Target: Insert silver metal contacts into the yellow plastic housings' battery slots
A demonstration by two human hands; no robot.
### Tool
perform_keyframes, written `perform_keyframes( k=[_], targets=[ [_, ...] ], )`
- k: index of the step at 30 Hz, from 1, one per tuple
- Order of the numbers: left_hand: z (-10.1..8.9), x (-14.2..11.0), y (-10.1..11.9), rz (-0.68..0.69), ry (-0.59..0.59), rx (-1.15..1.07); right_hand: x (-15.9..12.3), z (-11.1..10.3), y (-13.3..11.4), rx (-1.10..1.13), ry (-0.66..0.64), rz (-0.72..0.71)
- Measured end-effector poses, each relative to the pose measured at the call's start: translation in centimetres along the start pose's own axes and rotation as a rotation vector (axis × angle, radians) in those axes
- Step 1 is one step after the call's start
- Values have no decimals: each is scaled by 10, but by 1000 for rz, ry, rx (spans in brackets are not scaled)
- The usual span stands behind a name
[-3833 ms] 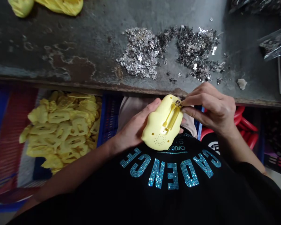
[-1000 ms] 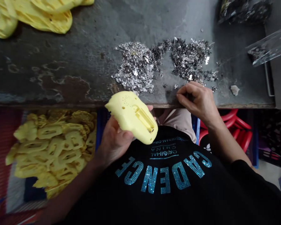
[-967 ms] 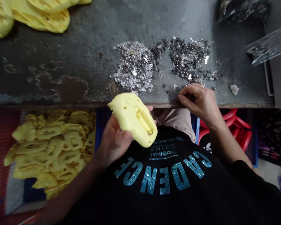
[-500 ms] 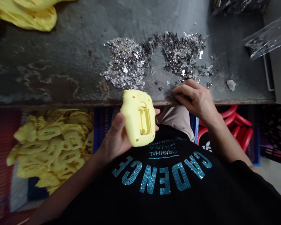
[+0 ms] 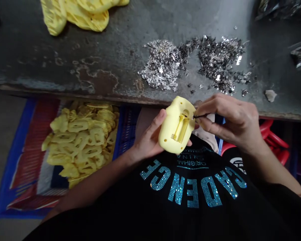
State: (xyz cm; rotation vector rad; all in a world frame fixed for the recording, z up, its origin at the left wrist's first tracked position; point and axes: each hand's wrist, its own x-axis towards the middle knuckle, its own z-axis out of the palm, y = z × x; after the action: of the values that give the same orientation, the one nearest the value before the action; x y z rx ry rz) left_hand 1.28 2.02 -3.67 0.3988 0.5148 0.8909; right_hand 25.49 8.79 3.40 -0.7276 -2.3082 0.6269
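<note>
By the metal table (image 5: pixel 150 16), the right hand (image 5: pixel 229 117) and left hand (image 5: pixel 150 139) meet at a yellow plastic shell (image 5: pixel 169 129).
Left holds it; outside its long slot (image 5: pixel 182 130), right pinches a small metal clip (image 5: pixel 199 116). One tiny shiny bit (image 5: pixel 173 136) seems already in.

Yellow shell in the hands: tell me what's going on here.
The person's left hand holds the yellow shell with its long recess facing up. The right hand pinches a small dark piece at the shell's edge, near the recess; whether piece and shell touch is hard to tell. Small metal pieces lie heaped on the bench beyond, and more yellow parts are piled off to the left.
</note>
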Motion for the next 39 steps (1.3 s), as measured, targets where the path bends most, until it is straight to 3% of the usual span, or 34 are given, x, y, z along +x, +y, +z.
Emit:
perform_keyframes(
  k=[9,14,20,33,39],
  targets=[
    [1,-3,-7,-68,-151,-7,-5,-8,-20,-178,-142,-34],
    [3,-5,-11,-103,-137,8,-6,-11,-26,-316,-158,-145],
    [9,-4,-12,-127,-112,-10,-4,-14,-29,-361,-215,-181],
    [9,0,-12,-156,-77,-101,-5,-9,-23,-353,-245,-172],
    [4,2,-13,-154,-135,-130,-7,-7,-18,-316,-231,-113]
  ],
)
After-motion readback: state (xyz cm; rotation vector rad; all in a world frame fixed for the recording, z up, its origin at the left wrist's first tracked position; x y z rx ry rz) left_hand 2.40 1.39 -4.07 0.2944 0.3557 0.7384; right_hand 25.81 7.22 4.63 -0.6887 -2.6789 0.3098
